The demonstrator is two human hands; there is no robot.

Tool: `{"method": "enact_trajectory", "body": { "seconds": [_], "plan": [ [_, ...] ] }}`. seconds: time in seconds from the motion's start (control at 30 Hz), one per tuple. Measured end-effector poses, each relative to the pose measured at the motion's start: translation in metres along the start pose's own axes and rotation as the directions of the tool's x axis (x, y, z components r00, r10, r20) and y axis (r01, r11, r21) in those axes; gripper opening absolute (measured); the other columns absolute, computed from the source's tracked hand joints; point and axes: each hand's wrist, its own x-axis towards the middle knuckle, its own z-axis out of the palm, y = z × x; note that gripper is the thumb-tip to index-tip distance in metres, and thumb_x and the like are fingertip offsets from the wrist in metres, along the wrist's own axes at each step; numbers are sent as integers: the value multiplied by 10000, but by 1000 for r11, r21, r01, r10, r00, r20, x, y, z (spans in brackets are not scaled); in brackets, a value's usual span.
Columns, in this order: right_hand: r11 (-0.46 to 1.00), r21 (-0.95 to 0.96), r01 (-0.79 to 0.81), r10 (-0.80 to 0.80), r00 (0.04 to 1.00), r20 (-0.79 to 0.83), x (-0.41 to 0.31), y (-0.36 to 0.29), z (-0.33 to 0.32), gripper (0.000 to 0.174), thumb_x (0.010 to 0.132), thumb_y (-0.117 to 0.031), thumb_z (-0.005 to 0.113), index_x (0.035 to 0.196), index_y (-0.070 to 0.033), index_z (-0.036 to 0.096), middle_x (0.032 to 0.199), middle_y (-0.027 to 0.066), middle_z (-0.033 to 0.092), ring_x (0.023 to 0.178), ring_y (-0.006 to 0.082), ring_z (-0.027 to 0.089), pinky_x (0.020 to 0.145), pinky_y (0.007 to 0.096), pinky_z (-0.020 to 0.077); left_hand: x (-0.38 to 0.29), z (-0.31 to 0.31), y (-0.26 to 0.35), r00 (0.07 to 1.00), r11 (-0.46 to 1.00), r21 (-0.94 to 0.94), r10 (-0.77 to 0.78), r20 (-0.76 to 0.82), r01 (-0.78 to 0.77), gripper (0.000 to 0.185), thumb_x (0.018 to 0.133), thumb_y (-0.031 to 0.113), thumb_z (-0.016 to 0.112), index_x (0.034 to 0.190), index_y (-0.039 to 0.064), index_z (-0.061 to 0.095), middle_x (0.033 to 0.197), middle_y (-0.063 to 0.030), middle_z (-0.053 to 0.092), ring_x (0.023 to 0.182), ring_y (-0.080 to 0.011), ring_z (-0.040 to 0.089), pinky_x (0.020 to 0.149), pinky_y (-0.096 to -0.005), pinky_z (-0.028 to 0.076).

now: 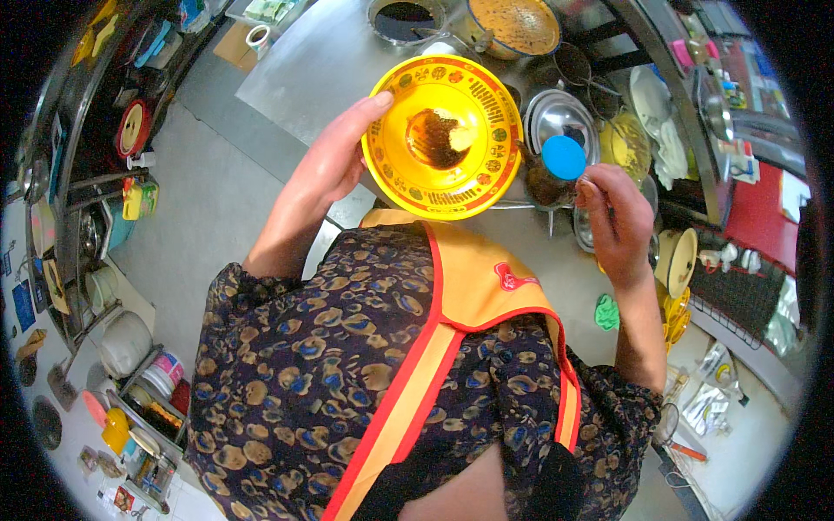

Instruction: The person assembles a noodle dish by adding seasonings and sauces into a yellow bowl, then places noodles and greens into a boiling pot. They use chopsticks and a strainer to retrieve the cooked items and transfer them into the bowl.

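My left hand (339, 146) grips the left rim of a yellow patterned bowl (482, 176), its thumb over the edge. Dark brown liquid or sauce (430, 140) lies in the bottom, with a small pale lump (461, 138) at its right side. My right hand (616, 211) is raised to the right of the bowl, its fingertips pinched beside a round blue lid or disc (563, 157); whether they hold it cannot be told. Below the blue disc is a dark jar or container (546, 185), partly hidden. A steel bowl (561, 117) stands just behind them.
On the steel table (306, 71) stand a pot of dark liquid (404, 21) and a basin of orange-brown food (515, 26). A glass bowl with yellow contents (622, 146) is at the right. Shelves (700, 117) flank the right side. A green cloth or sponge (606, 312) lies below my right hand.
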Motion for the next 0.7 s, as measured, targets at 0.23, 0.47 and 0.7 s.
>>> {"method": "enact_trajectory", "body": {
  "seconds": [0.23, 0.47, 0.7],
  "plan": [
    [998, -60, 28, -23, 997, 78, 10, -7, 3, 63, 885, -12, 628, 931, 8, 590, 845, 168, 623, 731, 335, 620, 646, 377, 502, 4, -12, -9, 1000, 1000, 14, -14, 7, 14, 477, 1003, 333, 487, 1312, -29, 509, 1249, -144, 624, 1121, -206, 617, 999, -346, 482],
    [993, -108, 38, -25, 993, 115, 16, -5, 9, 51, 888, -19, 620, 917, 5, 585, 824, 168, 608, 727, 345, 614, 636, 385, 495, 11, -15, -22, 999, 999, 22, 34, 0, -34, 404, 987, 372, 524, 1166, 12, 566, 963, -35, 662, 792, -59, 630, 644, -199, 515],
    [989, -151, 7, 17, 987, 157, 23, -2, 8, 54, 896, -39, 618, 909, 1, 585, 827, 170, 609, 734, 354, 617, 637, 391, 492, 22, -18, -29, 1000, 998, 59, -8, 21, 7, 401, 974, 373, 552, 1168, 23, 573, 871, 37, 619, 662, 10, 522, 501, -145, 367]
  ]
}}
